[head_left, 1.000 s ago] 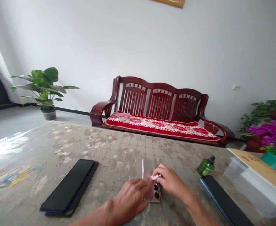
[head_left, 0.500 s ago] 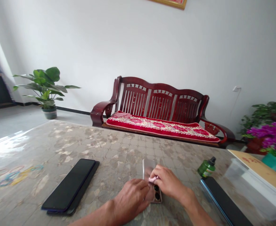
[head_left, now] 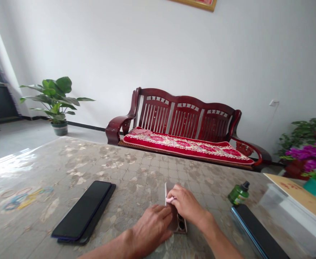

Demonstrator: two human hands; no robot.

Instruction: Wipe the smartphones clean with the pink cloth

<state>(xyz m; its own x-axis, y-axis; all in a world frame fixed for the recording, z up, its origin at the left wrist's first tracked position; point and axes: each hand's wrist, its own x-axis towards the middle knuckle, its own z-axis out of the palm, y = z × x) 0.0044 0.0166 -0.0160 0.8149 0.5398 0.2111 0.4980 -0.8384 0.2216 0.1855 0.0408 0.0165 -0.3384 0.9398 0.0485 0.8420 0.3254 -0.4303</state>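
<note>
A pinkish phone [head_left: 175, 223] lies back side up on the table, its dark round camera lenses at the end nearer me. My left hand [head_left: 151, 226] holds it by the left edge, fingers bent against the side. Between the fingertips of my right hand [head_left: 187, 204] is a small pink cloth [head_left: 170, 199], pressed to the back of the phone near its far end. The right hand covers part of the phone and some of the lenses.
To the left, a black phone [head_left: 84, 210] lies partly over another dark slab, beside several coloured rubber bands [head_left: 25, 198]. On the right are a green bottle [head_left: 239, 193], another dark phone [head_left: 257, 228] and a clear plastic box [head_left: 287, 212]. A wooden bench [head_left: 186, 111] stands beyond the table.
My right hand has slid the pink cloth along the phone's back, away from me and slightly left. My left hand stays at the phone's edge. The whole view has shifted slightly.
</note>
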